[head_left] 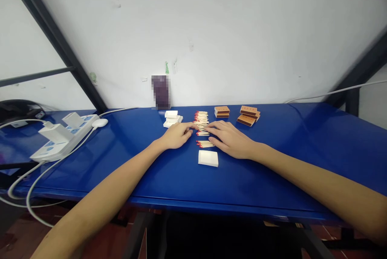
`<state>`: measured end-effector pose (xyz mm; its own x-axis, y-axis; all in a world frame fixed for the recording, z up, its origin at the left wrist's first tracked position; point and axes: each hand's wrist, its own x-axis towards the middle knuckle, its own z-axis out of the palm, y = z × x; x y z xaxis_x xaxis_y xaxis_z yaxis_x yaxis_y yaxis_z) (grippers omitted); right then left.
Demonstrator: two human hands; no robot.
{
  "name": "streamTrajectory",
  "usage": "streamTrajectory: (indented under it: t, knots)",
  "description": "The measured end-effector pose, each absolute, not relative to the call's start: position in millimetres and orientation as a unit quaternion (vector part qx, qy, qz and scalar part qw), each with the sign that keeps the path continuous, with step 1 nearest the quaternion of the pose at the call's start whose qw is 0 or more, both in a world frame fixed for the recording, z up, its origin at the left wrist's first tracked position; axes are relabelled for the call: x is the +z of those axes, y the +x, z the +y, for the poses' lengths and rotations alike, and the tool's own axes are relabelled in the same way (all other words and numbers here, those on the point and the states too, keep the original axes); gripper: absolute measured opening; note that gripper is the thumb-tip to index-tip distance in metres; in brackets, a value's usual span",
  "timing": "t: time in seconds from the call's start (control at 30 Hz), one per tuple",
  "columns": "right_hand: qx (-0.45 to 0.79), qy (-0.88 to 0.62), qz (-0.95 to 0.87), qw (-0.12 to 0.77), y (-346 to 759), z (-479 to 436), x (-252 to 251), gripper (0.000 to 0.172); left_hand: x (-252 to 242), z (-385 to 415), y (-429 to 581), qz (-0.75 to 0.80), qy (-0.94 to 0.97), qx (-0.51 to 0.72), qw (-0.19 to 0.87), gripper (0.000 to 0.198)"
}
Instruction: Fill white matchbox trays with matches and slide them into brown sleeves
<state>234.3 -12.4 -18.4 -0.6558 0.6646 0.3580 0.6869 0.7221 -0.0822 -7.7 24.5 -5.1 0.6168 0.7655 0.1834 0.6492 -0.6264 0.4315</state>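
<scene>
A row of red-tipped matches (201,118) lies on the blue table, heads mostly to the left. My left hand (178,134) is at the left side of the row, its index finger reaching the match heads and its thumb apart below. From the right, my right hand (229,138) rests with spread fingers, the fingertips at the plain ends of the matches. Closer to me lies a small separate group of matches (204,144), near my right thumb. Below that sits a white matchbox tray (208,158); its inside shows no matches.
More white trays (172,118) are stacked behind my left hand. Brown matchboxes (222,111) stand at the back, with another pile of matchboxes (248,115) further right. A white power strip (65,138) with cables occupies the left. A dark pixelated object (161,92) leans on the wall.
</scene>
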Motion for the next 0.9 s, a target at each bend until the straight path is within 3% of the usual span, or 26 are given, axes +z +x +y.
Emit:
streamTrajectory:
  t: [0.9]
  knots:
    - [-0.003,-0.373,-0.906,0.202,233.4,-14.3,-15.2,0.037,-7.8,25.0,-9.3,0.404,0.888,0.171,0.137,0.038]
